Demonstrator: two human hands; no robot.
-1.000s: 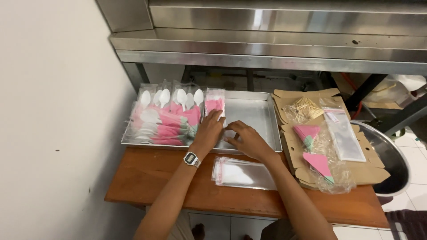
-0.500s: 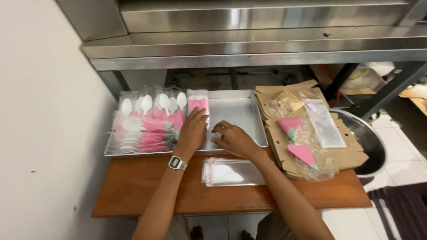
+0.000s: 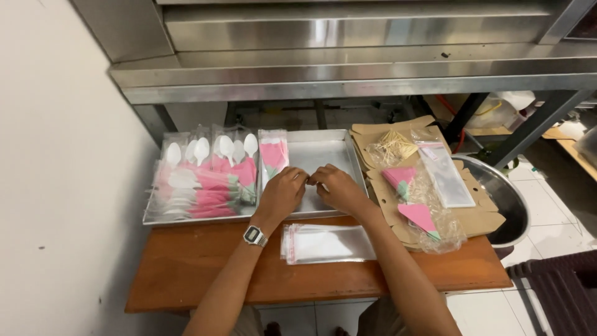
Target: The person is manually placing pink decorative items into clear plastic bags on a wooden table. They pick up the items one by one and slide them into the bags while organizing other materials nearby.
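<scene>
Both hands meet over the metal tray (image 3: 323, 152): left hand (image 3: 283, 193) and right hand (image 3: 336, 186) pinch 1 clear sleeve (image 3: 309, 182) between fingertips, grip narrow. We judge it featherlight, limp and slippery; best held by its edges.

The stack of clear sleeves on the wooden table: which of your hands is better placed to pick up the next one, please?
Probably the left hand: its wrist lies right above the stack of clear sleeves; the right hand sits slightly farther over the metal tray.

A small clear plastic sleeve (image 3: 309, 179) is pinched between both hands' fingertips, over the metal tray; a flat stack of clear sleeves (image 3: 326, 244) lies just below the wrists.
</scene>
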